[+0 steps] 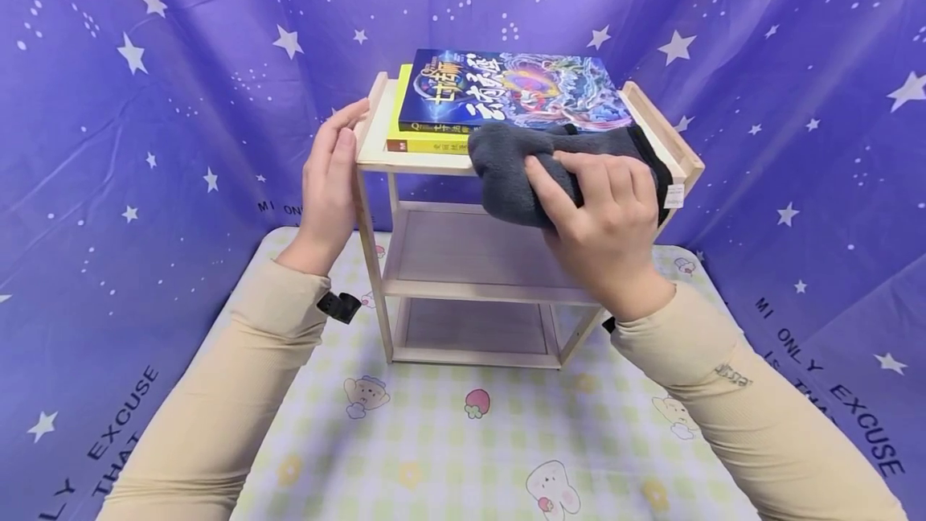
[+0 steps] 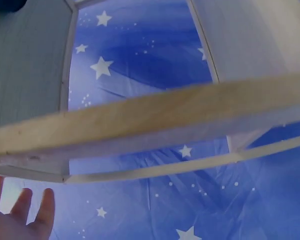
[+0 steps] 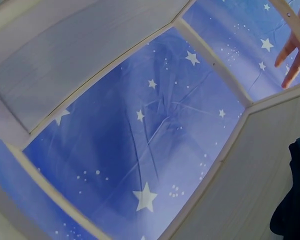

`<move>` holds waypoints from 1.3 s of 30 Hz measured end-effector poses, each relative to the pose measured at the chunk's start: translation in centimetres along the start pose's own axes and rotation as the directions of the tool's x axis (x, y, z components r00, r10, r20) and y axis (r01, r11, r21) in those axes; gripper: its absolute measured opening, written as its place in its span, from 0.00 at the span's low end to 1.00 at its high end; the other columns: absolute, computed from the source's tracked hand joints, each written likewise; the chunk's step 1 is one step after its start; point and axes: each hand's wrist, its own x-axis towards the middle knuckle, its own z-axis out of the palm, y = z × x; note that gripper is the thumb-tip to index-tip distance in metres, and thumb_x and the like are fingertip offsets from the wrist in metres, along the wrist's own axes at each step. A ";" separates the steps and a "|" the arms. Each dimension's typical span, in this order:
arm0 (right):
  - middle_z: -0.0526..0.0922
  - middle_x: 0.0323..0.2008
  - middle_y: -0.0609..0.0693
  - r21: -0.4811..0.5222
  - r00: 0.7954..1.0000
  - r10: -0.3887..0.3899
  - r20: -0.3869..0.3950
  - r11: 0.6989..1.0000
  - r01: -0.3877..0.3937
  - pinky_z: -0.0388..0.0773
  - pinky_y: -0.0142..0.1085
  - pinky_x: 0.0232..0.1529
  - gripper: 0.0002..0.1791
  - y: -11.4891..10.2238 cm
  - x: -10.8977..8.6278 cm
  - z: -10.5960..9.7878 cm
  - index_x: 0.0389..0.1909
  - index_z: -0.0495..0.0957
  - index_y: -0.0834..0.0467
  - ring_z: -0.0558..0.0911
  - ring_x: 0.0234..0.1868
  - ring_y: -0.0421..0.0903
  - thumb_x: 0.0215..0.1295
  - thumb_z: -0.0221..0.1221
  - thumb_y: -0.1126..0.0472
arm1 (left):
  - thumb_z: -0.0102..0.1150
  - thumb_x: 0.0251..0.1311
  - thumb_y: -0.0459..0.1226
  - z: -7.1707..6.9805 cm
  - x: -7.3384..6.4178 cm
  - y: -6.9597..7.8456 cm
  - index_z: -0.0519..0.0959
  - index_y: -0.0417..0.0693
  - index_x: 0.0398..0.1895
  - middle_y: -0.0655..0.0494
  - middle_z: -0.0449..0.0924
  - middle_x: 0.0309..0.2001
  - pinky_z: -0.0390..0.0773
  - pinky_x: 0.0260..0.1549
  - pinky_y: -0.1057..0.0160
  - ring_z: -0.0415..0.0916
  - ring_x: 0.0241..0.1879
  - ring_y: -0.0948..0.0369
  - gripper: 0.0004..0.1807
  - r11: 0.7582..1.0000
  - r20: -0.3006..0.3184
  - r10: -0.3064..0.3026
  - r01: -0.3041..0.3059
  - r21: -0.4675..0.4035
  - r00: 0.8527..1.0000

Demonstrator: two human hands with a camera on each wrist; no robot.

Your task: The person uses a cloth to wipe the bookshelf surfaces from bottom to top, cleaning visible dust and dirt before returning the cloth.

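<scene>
A small light-wood shelf [image 1: 477, 291] stands in front of me. On its top lies a blue comic-style book [image 1: 531, 91] over a yellow book [image 1: 427, 141]. My left hand [image 1: 329, 183] rests with extended fingers against the shelf's left side, near the top corner; the left wrist view shows its fingers [image 2: 22, 205] by the frame. With fingers and thumb, my right hand [image 1: 608, 215] grips a bunched dark grey plush cloth [image 1: 510, 175] with black edging and a white tag, at the top board's front right edge. The cloth covers that edge and part of the books' front.
The shelf has a middle board [image 1: 477, 248] and a bottom board [image 1: 473, 328] under the top. Its right side carries a raised rail [image 1: 661, 131]. Beneath is a checked tablecloth [image 1: 434, 441] with cartoon prints. A purple star-patterned curtain [image 1: 217, 63] hangs around the back and sides.
</scene>
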 end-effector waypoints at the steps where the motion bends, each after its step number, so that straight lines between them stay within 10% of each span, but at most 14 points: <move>1: 0.82 0.41 0.57 0.000 1.000 0.008 -0.005 1.000 -0.008 0.72 0.56 0.41 0.16 0.1 -0.1 0.0 0.50 0.81 0.49 0.78 0.38 0.61 0.62 0.59 0.65 | 0.36 0.71 0.46 -0.1 0.1 -0.1 0.70 0.44 0.67 0.50 0.70 0.69 0.60 0.69 0.63 0.64 0.69 0.61 0.28 1.000 0.011 -0.012 0.012 0.017 1.000; 39: 0.81 0.38 0.61 0.054 0.983 0.164 -0.080 0.986 -0.160 0.67 0.60 0.44 0.17 2.0 -1.3 -0.8 0.46 0.80 0.52 0.76 0.38 0.66 0.53 0.66 0.64 | 0.36 0.62 0.51 0.9 0.1 -0.6 0.69 0.44 0.63 0.58 0.66 0.70 0.63 0.65 0.61 0.61 0.70 0.64 0.31 0.993 0.015 -0.050 0.052 -0.105 0.999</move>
